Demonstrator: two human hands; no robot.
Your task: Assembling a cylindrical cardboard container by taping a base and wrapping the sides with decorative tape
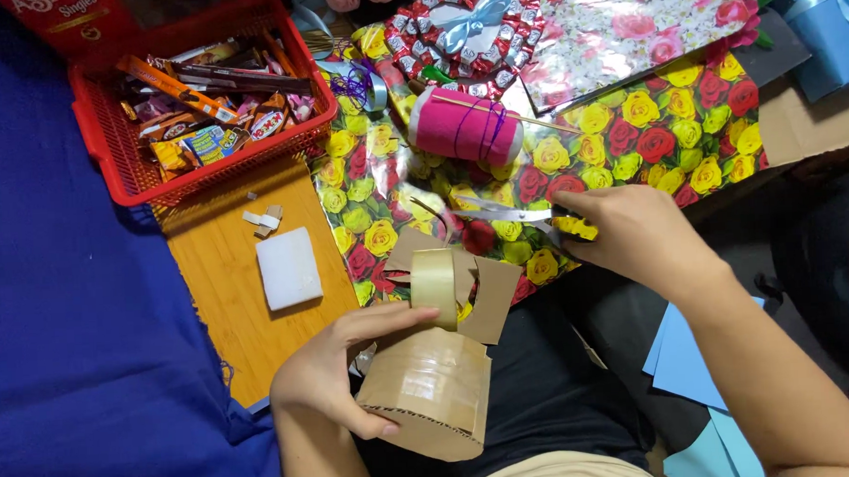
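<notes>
Cardboard piece (pixel 428 391) sits in the person's lap, curved and brown, with shiny tape already stuck over much of it. Its wavy cut edge shows at the bottom. More taping looks left to do, I think. The left hand (pixel 330 369) has its fingers wrapped tight around the cardboard, and the thumb presses a roll of clear tape (pixel 434 285) on top. The right hand (pixel 631 236) has its fingers closed on scissors (pixel 499 210), whose blades lie over the glossy wrapping paper (pixel 628 128) with red and yellow roses. A fat pink thread spool (pixel 466 126) rests nearby, beside a red basket (pixel 111 155) of sweets
</notes>
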